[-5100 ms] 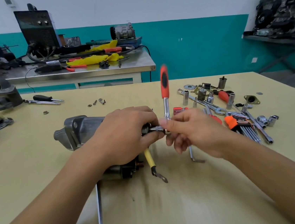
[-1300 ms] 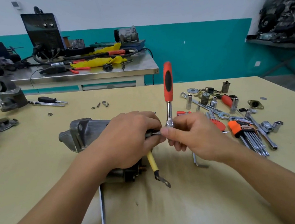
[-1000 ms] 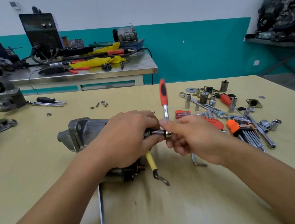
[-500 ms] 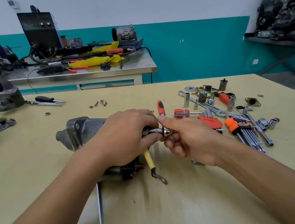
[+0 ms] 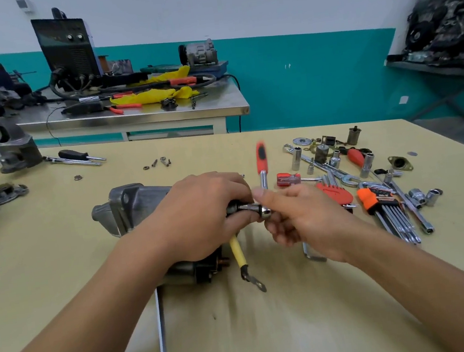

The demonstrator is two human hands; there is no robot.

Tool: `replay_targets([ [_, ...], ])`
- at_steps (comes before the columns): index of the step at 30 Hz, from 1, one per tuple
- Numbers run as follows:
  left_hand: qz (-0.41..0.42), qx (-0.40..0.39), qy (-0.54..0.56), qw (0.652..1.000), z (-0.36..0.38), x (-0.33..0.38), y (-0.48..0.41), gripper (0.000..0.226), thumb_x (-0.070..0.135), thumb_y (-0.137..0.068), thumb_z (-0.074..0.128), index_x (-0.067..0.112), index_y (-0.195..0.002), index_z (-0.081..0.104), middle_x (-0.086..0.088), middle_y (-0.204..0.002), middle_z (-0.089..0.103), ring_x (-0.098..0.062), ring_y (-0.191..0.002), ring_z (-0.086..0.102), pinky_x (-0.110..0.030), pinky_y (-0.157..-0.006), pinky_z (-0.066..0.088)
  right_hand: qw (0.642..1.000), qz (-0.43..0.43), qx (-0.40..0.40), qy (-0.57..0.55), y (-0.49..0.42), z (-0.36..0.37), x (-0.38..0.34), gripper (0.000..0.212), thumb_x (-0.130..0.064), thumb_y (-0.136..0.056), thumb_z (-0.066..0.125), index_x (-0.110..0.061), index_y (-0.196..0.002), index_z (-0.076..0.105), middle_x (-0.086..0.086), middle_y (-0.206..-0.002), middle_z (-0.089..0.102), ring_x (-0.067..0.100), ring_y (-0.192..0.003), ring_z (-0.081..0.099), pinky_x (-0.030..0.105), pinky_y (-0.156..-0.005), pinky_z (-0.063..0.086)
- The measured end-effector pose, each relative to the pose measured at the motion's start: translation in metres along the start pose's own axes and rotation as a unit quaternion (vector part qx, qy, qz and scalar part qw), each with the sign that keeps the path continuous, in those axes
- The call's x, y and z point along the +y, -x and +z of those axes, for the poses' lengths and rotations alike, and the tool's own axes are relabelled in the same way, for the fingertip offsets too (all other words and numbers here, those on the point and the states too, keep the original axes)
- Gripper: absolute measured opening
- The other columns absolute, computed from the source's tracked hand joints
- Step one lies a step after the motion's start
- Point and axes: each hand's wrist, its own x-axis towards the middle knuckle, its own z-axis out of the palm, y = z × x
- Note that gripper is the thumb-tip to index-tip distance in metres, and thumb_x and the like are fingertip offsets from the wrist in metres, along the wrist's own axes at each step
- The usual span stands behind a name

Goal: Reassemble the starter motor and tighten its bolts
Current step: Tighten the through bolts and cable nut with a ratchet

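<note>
Swung ratchet (image 5: pixel 261 161) handle back upright | gripping starter motor (image 5: pixel 130 204) with left hand (image 5: pixel 200 217) | pinching ratchet head with right hand (image 5: pixel 302 220)

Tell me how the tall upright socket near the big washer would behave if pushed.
It probably tips easily: the socket stands tall on a narrow base. Once fallen, its round chrome body would likely roll on the flat table.

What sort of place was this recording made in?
Most likely an auto repair or training workshop: a grey cast-metal starter motor lies on the tan workbench near scattered chrome sockets and spanners, with a black box-shaped machine, perhaps a welder, on the steel table behind.
</note>
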Motion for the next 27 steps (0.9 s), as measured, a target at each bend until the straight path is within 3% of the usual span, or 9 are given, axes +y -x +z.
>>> replay_targets([
  [3,-0.001,-0.006,-0.005,1.0,0.0,0.001,0.0,0.028,0.045,-0.098,0.051,0.027,-0.107,0.071,0.014,-0.108,0.063,-0.009,-0.097,0.057,-0.041,-0.082,0.05,0.964,-0.208,0.013,0.165,0.003,-0.013,-0.001,0.025,-0.053,-0.075,0.071,-0.029,-0.08,0.076,-0.001,-0.071,0.071,0.008,-0.064,0.066,0.022,-0.058,0.05],
  [5,-0.001,-0.006,-0.009,1.0,0.0,0.001,0.0,0.03,0.046,-0.098,0.049,0.028,-0.108,0.071,0.015,-0.11,0.063,-0.01,-0.099,0.057,-0.041,-0.083,0.049,0.943,-0.255,-0.001,0.214,0.003,-0.019,-0.001,0.013,-0.04,-0.078,0.08,-0.033,-0.089,0.078,-0.011,-0.079,0.074,0.007,-0.075,0.069,0.018,-0.067,0.052],
  [7,0.001,-0.006,-0.016,1.0,0.0,0.0,0.0,0.029,0.045,-0.098,0.051,0.028,-0.108,0.071,0.016,-0.111,0.063,-0.01,-0.1,0.057,-0.041,-0.084,0.048,0.957,-0.209,-0.002,0.203,0.003,-0.017,-0.001,0.018,-0.044,-0.078,0.079,-0.029,-0.086,0.078,-0.011,-0.074,0.073,0.007,-0.067,0.067,0.021,-0.061,0.052],
  [10,0.0,-0.01,-0.019,1.0,0.001,0.001,-0.001,0.03,0.046,-0.098,0.051,0.028,-0.111,0.071,0.016,-0.11,0.062,-0.011,-0.1,0.057,-0.041,-0.085,0.049,0.999,-0.034,0.007,0.036,0.001,-0.004,-0.004,0.041,-0.058,-0.079,0.068,-0.018,-0.072,0.074,0.001,-0.063,0.068,0.013,-0.048,0.056,0.025,-0.047,0.043],
  [13,0.001,-0.008,-0.021,1.0,0.0,0.0,0.0,0.031,0.048,-0.098,0.05,0.029,-0.113,0.07,0.016,-0.113,0.063,-0.012,-0.102,0.057,-0.042,-0.086,0.048,0.997,0.067,-0.012,-0.04,-0.001,0.0,-0.004,0.048,-0.058,-0.087,0.063,-0.011,-0.077,0.071,0.004,-0.059,0.061,0.014,-0.046,0.051,0.023,-0.043,0.039],
  [16,0.006,-0.014,-0.02,1.0,0.0,0.0,-0.001,0.031,0.047,-0.099,0.048,0.029,-0.112,0.07,0.016,-0.112,0.063,-0.011,-0.102,0.056,-0.042,-0.085,0.048,0.996,-0.059,-0.011,0.068,0.002,-0.007,-0.004,0.042,-0.056,-0.076,0.066,-0.015,-0.08,0.074,0.0,-0.062,0.067,0.011,-0.052,0.06,0.024,-0.05,0.046],
  [19,0.01,-0.021,-0.033,0.999,0.001,0.0,-0.001,0.031,0.045,-0.101,0.046,0.03,-0.113,0.07,0.016,-0.115,0.063,-0.012,-0.104,0.056,-0.042,-0.086,0.047,0.954,-0.234,0.003,0.187,0.005,-0.014,-0.006,0.022,-0.042,-0.075,0.075,-0.025,-0.089,0.079,-0.007,-0.073,0.073,0.009,-0.064,0.066,0.021,-0.06,0.053],
  [21,0.009,-0.019,-0.036,0.999,0.001,-0.001,-0.001,0.032,0.046,-0.101,0.044,0.03,-0.114,0.069,0.017,-0.116,0.062,-0.012,-0.105,0.056,-0.042,-0.087,0.047,0.946,-0.257,-0.003,0.195,0.005,-0.016,-0.004,0.023,-0.032,-0.076,0.08,-0.021,-0.096,0.079,-0.011,-0.076,0.074,0.013,-0.066,0.068,0.021,-0.063,0.054],
  [27,-0.005,0.0,-0.023,1.0,0.0,-0.001,-0.001,0.035,0.051,-0.096,0.05,0.03,-0.117,0.068,0.017,-0.113,0.06,-0.009,-0.098,0.056,-0.04,-0.083,0.049,0.996,0.068,-0.013,-0.058,0.0,0.0,-0.01,0.043,-0.054,-0.081,0.068,-0.011,-0.075,0.073,0.005,-0.06,0.064,0.013,-0.041,0.048,0.021,-0.041,0.038],
])
